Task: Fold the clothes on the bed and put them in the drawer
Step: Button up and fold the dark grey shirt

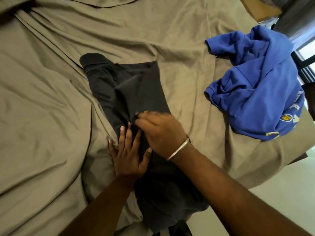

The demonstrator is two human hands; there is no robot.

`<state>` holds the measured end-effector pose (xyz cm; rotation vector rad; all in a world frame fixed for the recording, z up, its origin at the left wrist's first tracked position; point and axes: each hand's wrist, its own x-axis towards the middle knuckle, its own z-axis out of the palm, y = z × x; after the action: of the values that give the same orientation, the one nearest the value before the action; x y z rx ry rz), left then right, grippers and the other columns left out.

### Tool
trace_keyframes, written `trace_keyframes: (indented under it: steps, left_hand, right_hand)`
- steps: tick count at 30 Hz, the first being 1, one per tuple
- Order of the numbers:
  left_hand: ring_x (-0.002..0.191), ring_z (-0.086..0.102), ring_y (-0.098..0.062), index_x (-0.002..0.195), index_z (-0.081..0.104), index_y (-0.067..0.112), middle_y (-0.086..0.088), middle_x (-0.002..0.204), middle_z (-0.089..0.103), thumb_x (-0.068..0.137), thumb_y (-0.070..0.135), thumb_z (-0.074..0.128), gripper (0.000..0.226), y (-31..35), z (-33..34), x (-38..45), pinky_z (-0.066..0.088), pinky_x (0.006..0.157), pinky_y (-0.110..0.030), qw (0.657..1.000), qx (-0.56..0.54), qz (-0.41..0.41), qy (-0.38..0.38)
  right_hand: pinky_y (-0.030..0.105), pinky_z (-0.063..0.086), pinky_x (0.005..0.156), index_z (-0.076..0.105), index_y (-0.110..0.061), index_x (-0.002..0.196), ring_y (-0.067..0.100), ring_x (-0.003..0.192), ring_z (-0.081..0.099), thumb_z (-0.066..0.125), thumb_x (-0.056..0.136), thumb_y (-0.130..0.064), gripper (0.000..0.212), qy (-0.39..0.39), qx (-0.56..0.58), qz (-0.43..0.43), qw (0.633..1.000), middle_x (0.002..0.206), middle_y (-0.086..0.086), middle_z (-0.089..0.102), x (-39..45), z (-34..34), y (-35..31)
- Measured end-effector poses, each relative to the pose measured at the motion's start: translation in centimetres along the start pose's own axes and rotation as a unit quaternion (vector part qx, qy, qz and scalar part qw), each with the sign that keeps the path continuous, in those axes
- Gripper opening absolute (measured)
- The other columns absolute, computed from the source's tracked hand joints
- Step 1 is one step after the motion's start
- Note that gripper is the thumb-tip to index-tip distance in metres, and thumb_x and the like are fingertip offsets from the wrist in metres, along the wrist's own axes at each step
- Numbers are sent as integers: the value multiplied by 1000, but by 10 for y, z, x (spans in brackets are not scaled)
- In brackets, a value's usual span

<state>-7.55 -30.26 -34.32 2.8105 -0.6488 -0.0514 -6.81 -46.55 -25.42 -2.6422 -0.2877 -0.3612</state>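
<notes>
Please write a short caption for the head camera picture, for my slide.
Left hand presses the dark long-sleeved garment flat on the olive bedsheet; right hand pinches its fabric.

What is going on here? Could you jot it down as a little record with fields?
place: bed with an olive-brown sheet
garment in work: black garment, lying lengthwise on the bed, partly folded
left hand: flat, fingers spread, pressing on the black garment
right hand: fingers curled at the cloth, seemingly pinching a fold; blurred
wrist: silver bangle on the right arm
waiting: blue garment with yellow and white print, crumpled at the right of the bed
drawer: not in view
</notes>
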Motion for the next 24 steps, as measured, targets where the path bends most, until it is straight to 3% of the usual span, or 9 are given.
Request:
trace_keyframes:
  steps: [2, 3, 6, 9, 13, 15, 19, 22, 24]
  left_hand:
    - [147, 23, -27, 141, 45, 12, -18, 145, 51, 94, 49, 29, 62, -5, 5, -2, 6, 117, -56, 999, -29, 15, 37]
    - [146, 24, -26, 138, 47, 9, -19, 141, 54, 93, 44, 29, 59, -7, 6, -3, 8, 117, -56, 998, -40, 18, 54]
    - [144, 28, -28, 137, 45, 6, -22, 140, 54, 100, 55, 18, 67, -6, 3, -2, 0, 120, -47, 995, -68, 19, 72]
    - [146, 26, -24, 141, 43, 2, -20, 147, 48, 96, 55, 33, 70, -4, -7, -4, -3, 121, -38, 990, -119, -17, 72]
    - [136, 40, -31, 142, 42, 1, -18, 144, 46, 91, 37, 47, 63, -1, -35, -5, 26, 116, -54, 947, -291, -57, 122]
    - [131, 43, -34, 140, 43, 1, -19, 140, 47, 89, 29, 51, 59, 7, -48, -5, 34, 110, -56, 951, -276, -30, 139]
    - [141, 38, -22, 145, 46, 18, -2, 147, 50, 84, 33, 55, 64, 42, -64, 11, 19, 115, -59, 981, -85, 165, 49]
    - [146, 29, -21, 149, 40, 22, 3, 153, 42, 82, 38, 55, 70, 70, -64, 41, 4, 116, -61, 942, -3, 331, -58]
    - [136, 44, -22, 138, 54, 24, 1, 139, 56, 82, 35, 50, 57, 80, -64, 62, 10, 114, -65, 904, 33, 413, -105]
  right_hand:
    - [49, 46, 99, 68, -19, 115, 27, 130, 52, 59, 88, -22, 29, -157, 19, 24, 987, 138, 4, 58, -13, 15, -8]
    - [51, 41, 106, 67, -19, 117, 27, 135, 47, 62, 87, -25, 31, -181, 32, 42, 982, 142, 4, 55, -22, 18, -10]
    - [48, 41, 108, 64, -14, 125, 27, 131, 51, 65, 85, -30, 43, -103, 51, 113, 987, 140, 9, 56, -42, 10, -11]
    - [44, 46, 103, 62, -8, 128, 27, 125, 55, 63, 87, -31, 47, -8, 28, 186, 982, 136, 11, 58, -64, -2, -18]
    - [42, 52, 87, 62, -5, 125, 32, 102, 58, 69, 85, -30, 48, 73, -51, 370, 925, 118, 15, 61, -120, -20, -28]
    - [43, 54, 78, 65, -6, 116, 36, 90, 59, 72, 83, -31, 43, 58, -62, 433, 898, 106, 16, 60, -150, -22, -29]
    - [35, 50, 64, 62, -11, 95, 30, 78, 57, 72, 86, -26, 20, 32, 8, 451, 892, 87, 8, 58, -178, -21, -36]
    - [36, 47, 54, 51, -17, 94, 23, 65, 55, 60, 93, -30, 16, 46, 55, 459, 885, 76, -3, 54, -182, -23, -44]
    - [29, 42, 52, 50, -19, 100, 20, 61, 55, 63, 88, -31, 22, 59, 84, 453, 886, 75, -6, 53, -189, -24, -50]
